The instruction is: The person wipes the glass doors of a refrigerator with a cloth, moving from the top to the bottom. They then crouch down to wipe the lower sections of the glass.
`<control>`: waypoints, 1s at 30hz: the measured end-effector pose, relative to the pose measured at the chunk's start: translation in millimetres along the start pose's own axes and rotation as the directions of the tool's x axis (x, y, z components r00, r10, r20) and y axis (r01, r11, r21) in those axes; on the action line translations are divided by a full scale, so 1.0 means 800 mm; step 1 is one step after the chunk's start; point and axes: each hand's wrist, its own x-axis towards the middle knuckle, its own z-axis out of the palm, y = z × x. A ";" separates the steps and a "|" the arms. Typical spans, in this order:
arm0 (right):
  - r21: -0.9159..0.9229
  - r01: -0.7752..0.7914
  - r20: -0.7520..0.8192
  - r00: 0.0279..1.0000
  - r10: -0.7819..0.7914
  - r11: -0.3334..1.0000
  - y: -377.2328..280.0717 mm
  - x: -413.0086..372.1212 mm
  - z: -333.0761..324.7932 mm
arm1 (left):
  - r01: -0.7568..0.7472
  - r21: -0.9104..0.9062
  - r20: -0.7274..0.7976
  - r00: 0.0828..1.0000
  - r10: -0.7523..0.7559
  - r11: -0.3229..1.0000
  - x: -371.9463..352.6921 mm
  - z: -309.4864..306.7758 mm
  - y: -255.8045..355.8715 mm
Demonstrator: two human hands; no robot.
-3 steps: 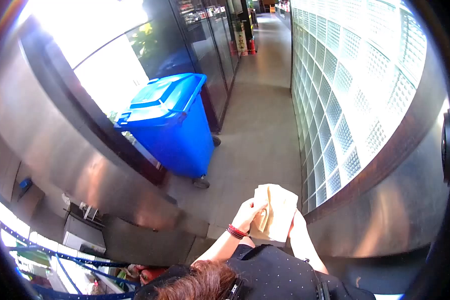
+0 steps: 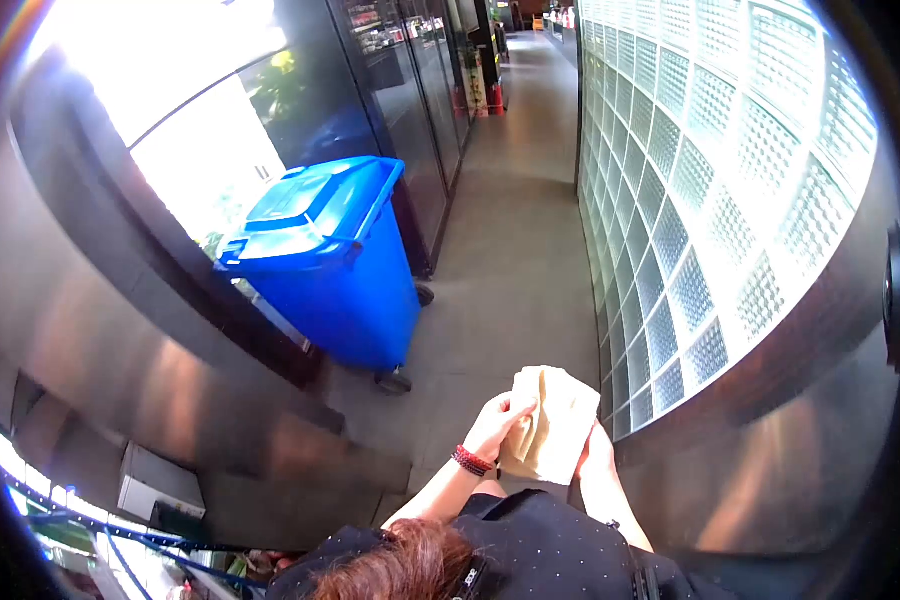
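Observation:
A folded, light tan cloth or paper (image 2: 552, 425) is held up in front of my body, over the walkway. My left hand (image 2: 497, 425), with red and dark beaded bands at the wrist, pinches its left edge between thumb and fingers. Along the right edge, my right hand (image 2: 596, 452) grips it, its fingers partly hidden behind the material. A dark dotted garment (image 2: 550, 550) shows just below both hands.
A blue wheeled bin (image 2: 355, 290) with its lid down stands left of the walkway (image 2: 510, 230). A glass-block wall (image 2: 690, 210) runs along the right. Metal surfaces curve on both sides. Red objects (image 2: 496, 98) stand far down the corridor.
The view has shifted slightly, so the bin appears a little lower and further left. Both hands keep hold of the tan material, which sits almost the same.

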 end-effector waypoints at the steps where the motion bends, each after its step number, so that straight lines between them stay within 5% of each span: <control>1: 0.006 0.026 0.017 1.000 -0.026 1.000 -0.007 0.025 0.020 | -0.023 0.041 -0.031 0.999 0.024 0.999 0.034 -0.015 0.010; 5: 0.030 0.205 0.385 0.901 -0.201 0.978 -0.052 0.141 0.125 | -0.233 0.184 -0.191 0.944 0.267 0.955 0.163 -0.053 0.077; 7: 0.011 0.264 0.364 0.897 -0.250 0.964 -0.061 0.194 0.179 | -0.206 0.017 -0.102 0.973 0.207 0.978 0.206 -0.067 0.121; 8: -0.041 0.248 0.574 0.798 -0.181 0.968 -0.073 0.226 0.202 | -0.153 -0.111 -0.029 0.988 0.150 0.982 0.228 -0.065 0.152; 9: -0.235 0.371 0.580 0.795 -0.176 0.899 -0.078 0.250 0.227 | -0.083 -0.232 0.050 0.994 0.097 0.969 0.250 -0.066 0.178; 10: -0.417 0.527 0.648 0.744 -0.164 0.741 -0.076 0.271 0.253 | 0.032 -0.389 0.243 0.968 0.068 0.921 0.287 -0.073 0.183; 11: -0.534 0.667 0.711 0.687 -0.151 0.519 -0.075 0.292 0.280 | -0.087 -0.375 0.327 0.919 0.219 0.923 0.320 -0.092 0.172; 12: -0.679 0.731 0.733 0.681 -0.001 0.065 -0.074 0.312 0.296 | 0.014 -0.549 0.274 0.948 0.164 0.836 0.330 -0.091 0.191; 13: -0.640 0.752 0.760 0.649 0.012 -0.155 -0.073 0.324 0.318 | 0.081 -0.708 0.218 0.970 0.108 0.701 0.341 -0.090 0.211; 14: -0.563 0.739 0.786 0.617 0.035 -0.370 -0.072 0.337 0.336 | 0.009 -0.783 0.318 0.865 0.388 0.622 0.371 -0.109 0.197; 15: -0.545 0.758 0.810 0.587 0.011 -0.359 -0.070 0.362 0.344 | 0.011 -0.857 0.387 0.674 0.629 0.515 0.395 -0.123 0.195; 16: -0.586 0.769 0.795 0.607 0.006 -0.257 -0.074 0.388 0.353 | 0.178 -0.900 0.403 0.686 0.605 0.397 0.422 -0.133 0.197; 18: -0.644 0.764 0.764 0.645 0.016 -0.042 -0.084 0.438 0.370 | 0.132 -0.882 0.311 0.885 0.347 0.453 0.460 -0.157 0.216; 20: -0.575 0.809 0.803 0.586 -0.107 0.121 -0.100 0.494 0.386 | 0.106 -0.880 0.377 0.748 0.546 0.463 0.501 -0.159 0.272; 21: -0.568 0.804 0.801 0.589 -0.107 0.178 -0.114 0.518 0.401 | -0.222 -0.682 0.389 0.697 0.603 0.697 0.542 -0.178 0.281; 23: -0.563 0.798 0.802 0.590 -0.092 0.216 -0.144 0.575 0.422 | -0.373 -0.606 0.290 0.719 0.632 0.703 0.582 -0.201 0.314; 24: -0.582 0.783 0.789 0.609 -0.077 0.221 -0.161 0.603 0.430 | -0.240 -0.812 0.155 0.790 0.593 0.532 0.575 -0.205 0.350; 30: -0.674 0.510 0.614 0.789 0.021 0.534 -0.254 0.775 0.480 | -0.697 -0.595 -0.302 0.655 0.693 0.400 0.641 -0.271 0.506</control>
